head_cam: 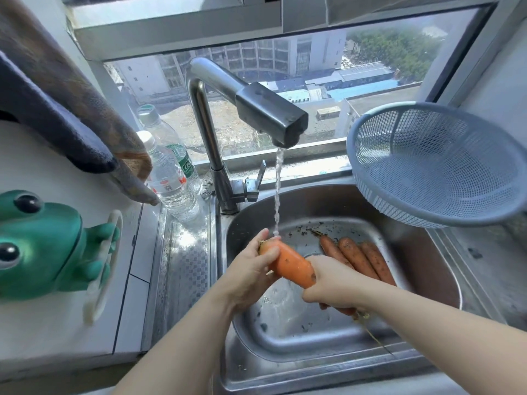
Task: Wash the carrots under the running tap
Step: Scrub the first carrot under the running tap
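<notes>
Carrot (292,265) gripped between left hand (251,273) and right hand (332,283).

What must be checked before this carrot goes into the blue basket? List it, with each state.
1. Is the water stream running from the tap: ok.
2. It lands on the held carrot at its thick end: ok.
3. Both the left hand and the right hand grip it: ok.
4. Its skin is clean: not ok, dark specks show; the tip is hidden.
5. The blue basket is free: ok.
6. The three carrots in the sink are washed: not ok, they are soiled.
</notes>
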Motion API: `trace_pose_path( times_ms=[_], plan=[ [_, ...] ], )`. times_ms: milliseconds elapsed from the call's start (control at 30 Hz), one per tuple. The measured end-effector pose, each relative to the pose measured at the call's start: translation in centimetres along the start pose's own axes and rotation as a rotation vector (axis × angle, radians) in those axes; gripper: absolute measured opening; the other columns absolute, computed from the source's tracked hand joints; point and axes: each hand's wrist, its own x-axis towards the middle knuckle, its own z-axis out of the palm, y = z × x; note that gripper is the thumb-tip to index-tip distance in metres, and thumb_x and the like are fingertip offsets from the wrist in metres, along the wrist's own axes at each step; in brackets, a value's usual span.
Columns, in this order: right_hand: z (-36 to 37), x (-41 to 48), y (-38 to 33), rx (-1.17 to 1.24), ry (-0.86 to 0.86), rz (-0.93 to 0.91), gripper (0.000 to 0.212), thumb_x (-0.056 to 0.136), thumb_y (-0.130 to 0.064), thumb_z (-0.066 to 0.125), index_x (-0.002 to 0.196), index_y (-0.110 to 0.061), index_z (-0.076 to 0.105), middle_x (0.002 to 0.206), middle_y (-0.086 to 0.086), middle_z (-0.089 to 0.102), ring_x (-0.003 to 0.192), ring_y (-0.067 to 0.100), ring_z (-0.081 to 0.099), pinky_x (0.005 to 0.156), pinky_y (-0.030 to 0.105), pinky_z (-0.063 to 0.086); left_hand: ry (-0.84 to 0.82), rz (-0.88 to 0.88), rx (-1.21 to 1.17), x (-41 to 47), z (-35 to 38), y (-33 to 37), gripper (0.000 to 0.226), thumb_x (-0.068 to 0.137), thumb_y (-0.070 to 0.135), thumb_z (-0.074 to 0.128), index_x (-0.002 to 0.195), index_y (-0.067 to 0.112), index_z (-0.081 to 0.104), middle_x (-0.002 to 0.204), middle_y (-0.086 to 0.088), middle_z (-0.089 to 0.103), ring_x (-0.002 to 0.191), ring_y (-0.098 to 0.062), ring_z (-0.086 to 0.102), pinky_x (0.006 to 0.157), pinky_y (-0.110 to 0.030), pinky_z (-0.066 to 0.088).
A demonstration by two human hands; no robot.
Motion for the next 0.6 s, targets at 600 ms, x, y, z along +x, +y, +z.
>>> trace_pose_path(
  times_ms=[600],
  plan=[
    [-2.2, 1.6, 1.6, 0.258, 0.167, -0.174, 0.021, 0.076, -0.034, 0.079, 0.095, -0.031, 0.073, 0.086, 0.001, 0.074, 0.069, 0.014, 0.064, 0.066, 0.025, 0.049, 0.227, 0.016, 0.189, 0.6, -0.9, -0.2, 0.026, 0.095, 0.021, 0.057, 0.120, 0.018, 0.051, 0.125, -0.012, 0.050, 0.105, -0.027, 0.060, 0.072, -0.033, 0.057]
  ],
)
